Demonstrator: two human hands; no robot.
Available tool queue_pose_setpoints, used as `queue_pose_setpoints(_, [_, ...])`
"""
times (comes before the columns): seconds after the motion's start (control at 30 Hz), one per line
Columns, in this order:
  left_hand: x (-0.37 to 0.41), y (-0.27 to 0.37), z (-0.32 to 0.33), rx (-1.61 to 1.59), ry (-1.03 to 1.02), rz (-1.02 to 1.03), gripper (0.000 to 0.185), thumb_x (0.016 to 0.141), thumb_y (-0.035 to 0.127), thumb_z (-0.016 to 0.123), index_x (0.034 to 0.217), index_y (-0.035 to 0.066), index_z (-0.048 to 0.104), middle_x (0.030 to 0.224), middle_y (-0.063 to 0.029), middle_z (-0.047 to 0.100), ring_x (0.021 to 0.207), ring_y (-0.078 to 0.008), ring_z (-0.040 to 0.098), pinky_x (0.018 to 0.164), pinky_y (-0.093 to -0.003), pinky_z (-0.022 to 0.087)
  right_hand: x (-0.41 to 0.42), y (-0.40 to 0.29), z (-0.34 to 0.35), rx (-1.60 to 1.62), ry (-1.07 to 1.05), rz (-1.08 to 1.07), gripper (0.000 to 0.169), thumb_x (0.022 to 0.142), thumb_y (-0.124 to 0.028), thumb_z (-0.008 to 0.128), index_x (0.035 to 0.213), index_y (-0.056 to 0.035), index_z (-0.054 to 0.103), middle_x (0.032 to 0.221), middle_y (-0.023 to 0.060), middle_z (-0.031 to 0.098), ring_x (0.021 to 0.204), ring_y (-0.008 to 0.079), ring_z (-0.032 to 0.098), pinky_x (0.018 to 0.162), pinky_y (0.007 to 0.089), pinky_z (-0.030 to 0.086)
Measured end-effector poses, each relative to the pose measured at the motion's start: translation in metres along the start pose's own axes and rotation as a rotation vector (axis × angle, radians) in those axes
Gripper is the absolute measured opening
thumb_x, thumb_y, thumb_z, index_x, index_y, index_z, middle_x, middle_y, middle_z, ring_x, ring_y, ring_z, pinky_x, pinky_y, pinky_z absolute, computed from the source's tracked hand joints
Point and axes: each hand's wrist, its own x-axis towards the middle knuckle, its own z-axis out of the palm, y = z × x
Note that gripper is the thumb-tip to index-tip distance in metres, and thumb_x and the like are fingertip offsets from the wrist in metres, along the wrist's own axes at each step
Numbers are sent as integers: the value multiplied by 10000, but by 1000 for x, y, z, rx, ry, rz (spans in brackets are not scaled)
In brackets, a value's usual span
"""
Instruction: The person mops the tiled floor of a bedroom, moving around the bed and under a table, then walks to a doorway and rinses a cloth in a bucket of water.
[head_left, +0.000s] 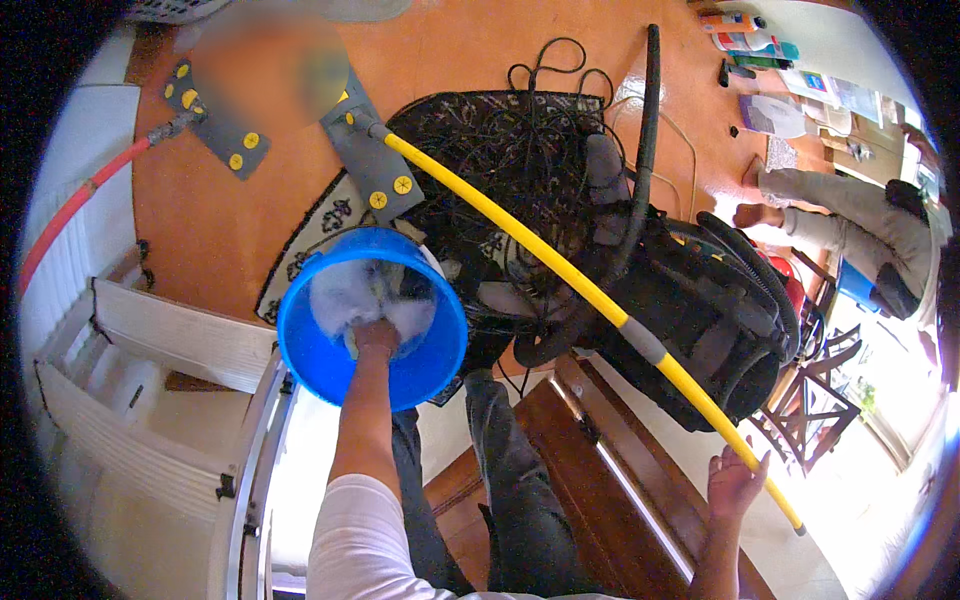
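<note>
My left hand (375, 337) reaches into a blue plastic bucket (300, 352) with white suds (337, 300). Its fingers are largely hidden, and a pale edge of something shows beside them. At the lower right, my right hand (737, 480) loosely holds a yellow pole (540, 251), fingers on one side and thumb on the other. The pole slants up to a grey flat mop head (375, 161) with yellow discs, lying on the floor and a rug's edge. A second grey flat head (225, 139) with a red pole (75, 202) lies at the upper left.
A black bag-like item (697, 322) and black hose (649, 112) lie right of a patterned dark rug (450, 120) with tangled cable. An aluminium ladder (180, 334) stands left. Bottles (739, 41) line the upper right, where another person's legs (832, 202) show. Dark wooden furniture (577, 465) is below.
</note>
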Motion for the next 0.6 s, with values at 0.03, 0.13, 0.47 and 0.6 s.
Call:
queue_pose_setpoints(0.03, [-6, -5, 11, -30, 197, 50, 306, 840, 236, 436, 1066, 81, 573, 1051, -132, 587, 980, -304, 556, 882, -504, 361, -2, -2, 2, 103, -102, 98, 597, 846, -599, 362, 1174, -113, 480, 1062, 68, 529, 1011, 172, 461, 892, 371, 314])
queue_pose_setpoints(0.13, [-36, -13, 34, -266, 641, 197, 283, 865, 272, 437, 982, 49, 567, 927, -181, 602, 868, -354, 575, 792, -490, 411, -21, 19, 24, 139, 182, 232, 593, 801, -655, 393, 1004, -114, 523, 850, 49, 556, 757, 185, 513, 658, 325, 396])
queue_pose_setpoints(0.47, [-146, -2, -53, -915, 627, -41, 400, 886, 343, 453, 1076, -4, 505, 932, -274, 576, 848, -412, 562, 738, -463, 440, -34, 173, 250, -998, -937, -185, 236, 834, -207, 579, 947, 0, 584, 895, 137, 596, 866, 264, 590, 787, 325, 460])
queue_pose_setpoints(0.6, [-62, -28, -13, -878, 951, -141, 363, 810, 140, 522, 1136, -13, 485, 1101, -275, 513, 990, -397, 513, 830, -459, 417, 57, 314, 350, -1233, -895, -799, 409, 827, -184, 525, 1186, -4, 447, 1186, 216, 471, 1068, 374, 471, 952, 408, 368])
